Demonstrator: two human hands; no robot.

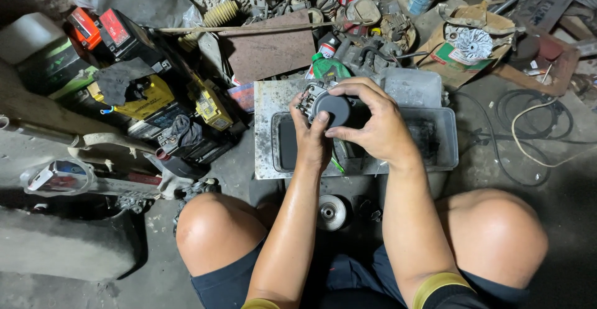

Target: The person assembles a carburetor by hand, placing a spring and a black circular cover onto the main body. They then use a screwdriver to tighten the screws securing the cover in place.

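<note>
Both my hands hold a round dark grey motor part (333, 107) with a metal terminal block at its upper left, above a clear plastic tray (435, 141). My left hand (311, 138) grips the part from below, thumb on its face. My right hand (373, 119) wraps over its top and right side. The tray rests on a worn metal plate (267, 97) on the floor.
Several black, yellow and red batteries (143, 91) crowd the left. A cardboard box with a white finned rotor (469, 41) sits upper right, beside coiled cables (528, 113). A round metal pulley (331, 212) lies between my knees. Cans and engine parts fill the back.
</note>
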